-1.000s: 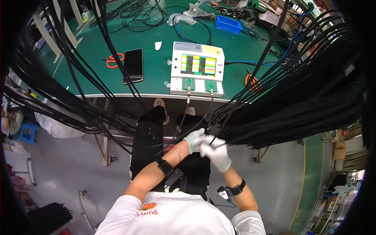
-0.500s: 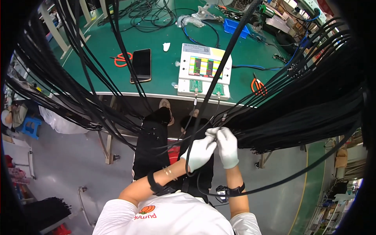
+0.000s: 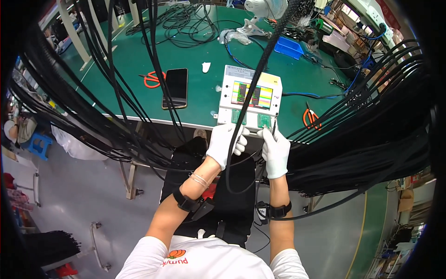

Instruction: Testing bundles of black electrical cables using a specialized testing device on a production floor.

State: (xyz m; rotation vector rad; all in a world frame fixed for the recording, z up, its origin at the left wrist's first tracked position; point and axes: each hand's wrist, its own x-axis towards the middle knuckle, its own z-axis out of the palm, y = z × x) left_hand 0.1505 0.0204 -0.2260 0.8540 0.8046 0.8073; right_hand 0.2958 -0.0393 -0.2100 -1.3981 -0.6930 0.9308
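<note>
A white tester box (image 3: 226, 100) with a lit colour screen (image 3: 253, 96) lies at the table's front edge. Two green circuit boards with sockets line its front ledge, a left board (image 3: 236, 116) and a right board (image 3: 264, 121). My left hand (image 3: 224, 145), in a white glove, is closed with curled fingers just below the left board; what it grips is hidden. My right hand (image 3: 276, 151), gloved too, pinches a thin black cable (image 3: 274, 125) at the right board. A thick black cable hangs in front of the box and partly covers it.
A phone (image 3: 175, 88) and orange-handled scissors (image 3: 153, 79) lie left of the box, orange-handled pliers (image 3: 311, 117) to its right. Black cable bundles hang on both sides, the thick right bundle (image 3: 353, 153) nearest my right hand. A blue tray (image 3: 289, 48) and small fan stand behind.
Both hands have moved forward from above my lap to the tester's front ledge and are further apart. Screen colours differ. The whole view has shifted slightly.
</note>
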